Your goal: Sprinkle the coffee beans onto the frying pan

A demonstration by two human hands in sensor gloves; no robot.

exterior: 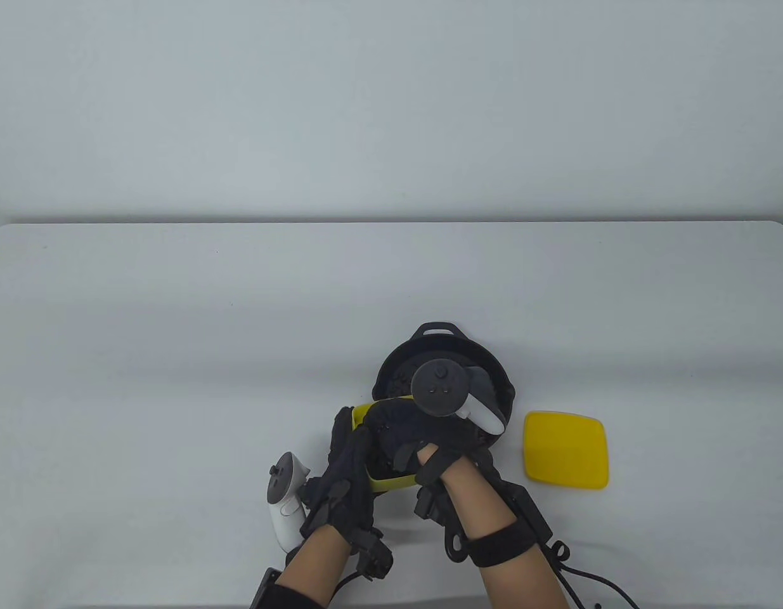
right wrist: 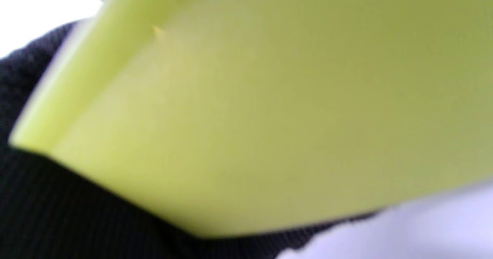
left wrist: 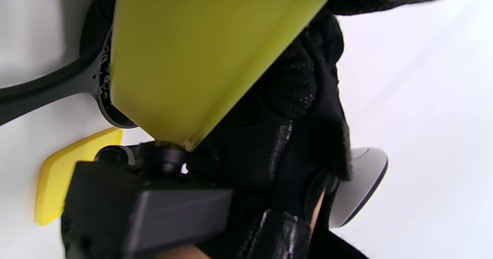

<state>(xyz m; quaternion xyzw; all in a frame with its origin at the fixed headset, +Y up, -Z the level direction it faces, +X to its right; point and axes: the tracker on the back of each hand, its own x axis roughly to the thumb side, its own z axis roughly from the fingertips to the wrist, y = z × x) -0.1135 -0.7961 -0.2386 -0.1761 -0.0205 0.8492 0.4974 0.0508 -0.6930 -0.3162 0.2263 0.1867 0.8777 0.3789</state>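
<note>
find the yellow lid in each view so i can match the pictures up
Table view: the yellow lid lies flat on the table, right of the frying pan.
Left wrist view: lid at lower left, partly behind a black block.
Right wrist view: not seen; only the yellow box fills it.
Shared landmark: the yellow box.

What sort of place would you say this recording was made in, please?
Probably a staged data-collection bench, not a real kitchen: a bare white table against a plain wall, gloved hands with trackers, left hand and right hand, and only a frying pan, yellow box and yellow lid.
</note>
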